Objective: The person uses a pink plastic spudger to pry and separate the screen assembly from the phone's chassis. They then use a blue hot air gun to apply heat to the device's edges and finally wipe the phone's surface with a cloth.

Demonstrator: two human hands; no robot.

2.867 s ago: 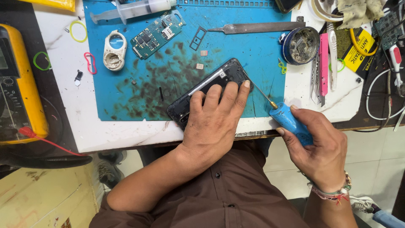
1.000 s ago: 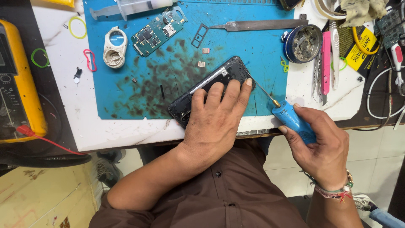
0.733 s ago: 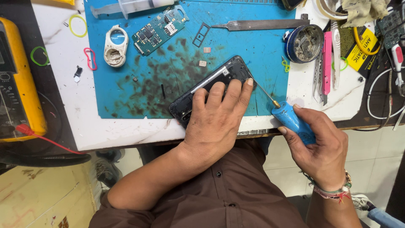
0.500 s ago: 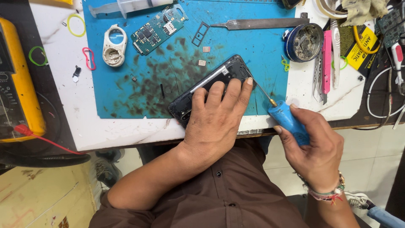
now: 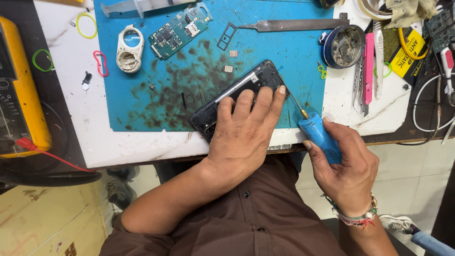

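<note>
Flat, left hand (image 5: 244, 137) pins phone (image 5: 237, 90); right hand (image 5: 343, 163) angles screwdriver (image 5: 317, 132).

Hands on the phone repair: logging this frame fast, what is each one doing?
Left hand: open, pressed flat on the black phone.
Right hand: closed around the blue-handled screwdriver.

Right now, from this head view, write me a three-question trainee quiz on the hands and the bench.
1. True or false: the left hand lies flat on the opened black phone.
2. The right hand holds: A) tweezers B) a blue-handled screwdriver C) a syringe.
3. What green part lies on the blue mat near its top edge?

Key: 1 true. 2 B. 3 the green circuit board.
</note>
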